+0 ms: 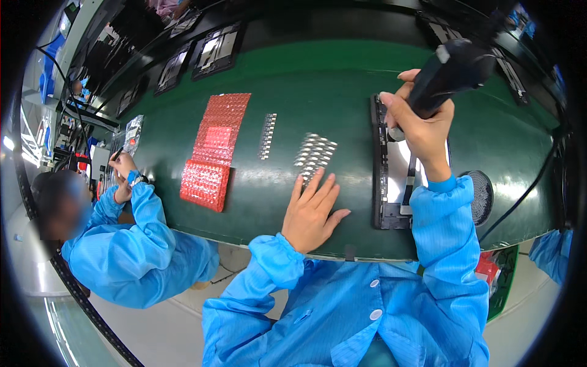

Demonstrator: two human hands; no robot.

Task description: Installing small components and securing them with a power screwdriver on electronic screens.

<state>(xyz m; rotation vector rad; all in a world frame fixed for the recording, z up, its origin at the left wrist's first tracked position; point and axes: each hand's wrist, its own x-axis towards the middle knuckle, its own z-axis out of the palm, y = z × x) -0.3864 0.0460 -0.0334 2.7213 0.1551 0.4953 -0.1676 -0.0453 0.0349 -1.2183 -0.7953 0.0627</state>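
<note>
My right hand (422,125) is closed around the thick black body of what looks like an electric screwdriver (449,76). Its lower end points down over the upper part of a flat device with a black frame and a shiny silver panel (396,165). My left hand (310,214) lies on the green table with its fingers spread. Its fingertips touch or nearly touch the lower edge of a sheet of small silver parts in rows (316,151). Left of that sheet is a narrow strip of similar parts (268,136).
Red bubble wrap (221,131) lies on the green table (275,205), left of the strip. A round dark dish (480,197) and a black cable (527,189) are at the right. Black-framed panels (217,50) stand along the back. A co-worker in blue (137,244) works at the left.
</note>
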